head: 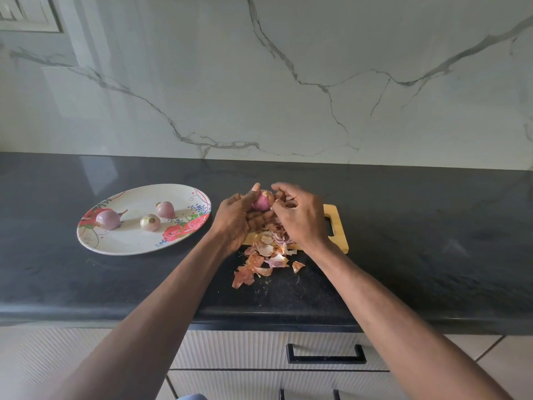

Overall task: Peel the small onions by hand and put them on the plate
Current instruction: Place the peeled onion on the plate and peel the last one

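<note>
Head view: left thumb (pixel 255 189) up along the left flank of 1 small onion (pixel 263 201), left hand (pixel 236 219) curled beneath, cupping and gripping it. Right fingertips (pixel 277 201) bent in against the onion's right side, pinching at its papery skin; right hand (pixel 300 217) arched, knuckles up, back toward the camera. Onion held above the far end of 1 wooden cutting board (pixel 331 210), mostly purple, with a pale papery tip at the top. Both forearms bare, reaching in from the near edge of the countertop (pixel 432 226) and converging over the board.

Directly below the hands, 1 loose heap of peels (pixel 265 255), orange-brown and pale purple, spilling off the near edge of the board onto the dark countertop; a few stray slivers nearer the front edge. Board's handle slot visible at its right end, just beside the right wrist.

Left of the board, well apart from the peels, 1 oval floral plate (pixel 129 243), its right rim close to the left hand. On the plate, 3 peeled onions (pixel 150 222), apart from one another: 1 near the left rim with a short stalk, 1 in the middle, 1 toward the far rim.

Below the countertop's front edge, ribbed drawer fronts with 1 full black handle (pixel 326 355).
</note>
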